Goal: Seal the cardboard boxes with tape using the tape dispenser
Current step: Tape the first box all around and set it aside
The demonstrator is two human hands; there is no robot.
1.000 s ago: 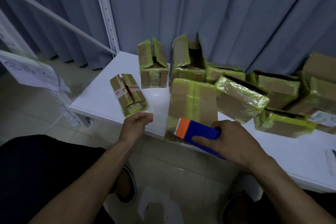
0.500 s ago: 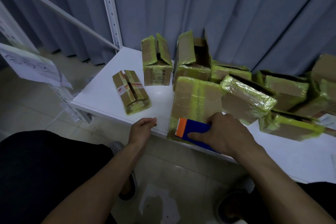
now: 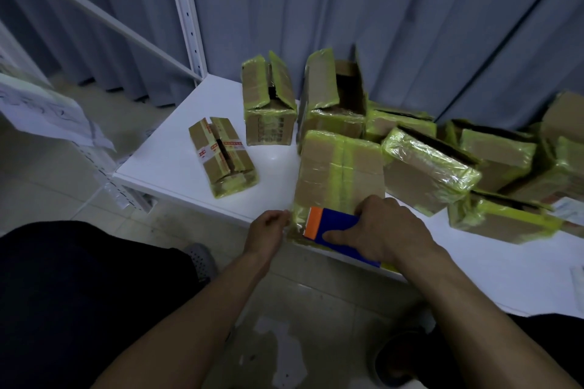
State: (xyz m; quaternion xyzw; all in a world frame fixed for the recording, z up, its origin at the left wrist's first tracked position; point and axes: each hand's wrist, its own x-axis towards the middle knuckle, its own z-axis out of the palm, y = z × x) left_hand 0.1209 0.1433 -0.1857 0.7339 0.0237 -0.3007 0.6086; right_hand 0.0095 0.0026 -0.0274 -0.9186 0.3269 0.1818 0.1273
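Head view: tape dispenser at the near end of the centre box, both my hands on station.

My right hand [image 3: 390, 230] grips the blue and orange tape dispenser [image 3: 330, 226], thumb along its side, fingers over its top. The dispenser lies against the near end of the cardboard box [image 3: 339, 172] at centre frame. That box is banded in yellow-green tape and sits at the front edge of the white table [image 3: 170, 164]. My left hand [image 3: 268, 230] is curled, fingertips at the box's near-left corner; whether it pinches anything I cannot tell. A small box [image 3: 221, 155] with red-printed tape lies apart at centre left. Further taped boxes [image 3: 426, 174] are heaped at right, before a grey curtain [image 3: 410, 25].
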